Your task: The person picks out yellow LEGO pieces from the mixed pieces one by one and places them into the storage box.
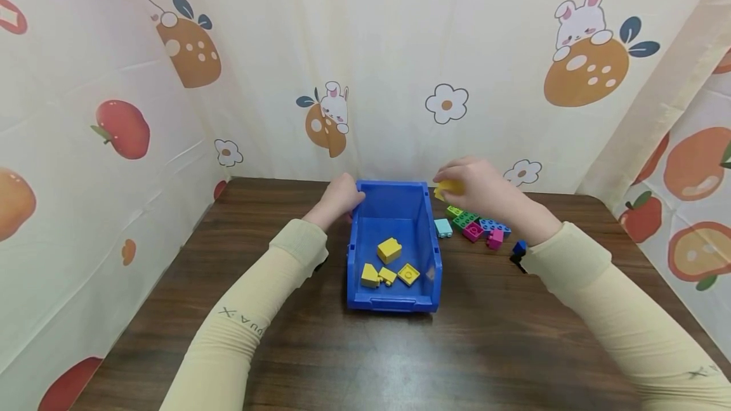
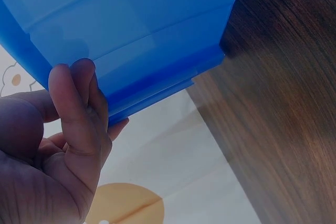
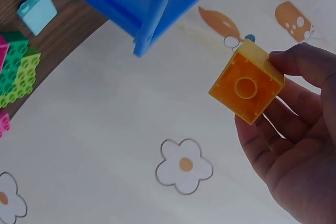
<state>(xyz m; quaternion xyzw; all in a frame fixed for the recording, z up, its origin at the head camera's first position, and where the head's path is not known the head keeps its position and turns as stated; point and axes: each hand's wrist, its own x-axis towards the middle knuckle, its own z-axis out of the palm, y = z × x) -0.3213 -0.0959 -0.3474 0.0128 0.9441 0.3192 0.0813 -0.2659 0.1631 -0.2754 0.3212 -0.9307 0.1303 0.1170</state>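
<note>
My right hand point(image 1: 476, 189) pinches a yellow toy brick point(image 3: 247, 81) between thumb and fingers, raised at the bin's back right. The brick's hollow underside with a round tube faces the right wrist camera. A blue plastic bin point(image 1: 394, 304) stands on the table, its low front side towards me. My left hand point(image 1: 341, 196) grips its left wall near the back corner; the left wrist view has the fingers point(image 2: 73, 108) at the bin's edge. Inside the bin lie several yellow bricks, among them a larger block point(image 1: 389, 250) and a square piece point(image 1: 408, 274).
Right of the bin sit loose bricks: light blue point(image 1: 443, 228), green point(image 1: 465, 219), magenta point(image 1: 473, 231), pink point(image 1: 495, 238) and blue point(image 1: 502, 228). A dark blue brick point(image 1: 519, 248) lies by the right sleeve. Printed curtains point(image 1: 388, 125) border the dark wooden table point(image 1: 445, 360).
</note>
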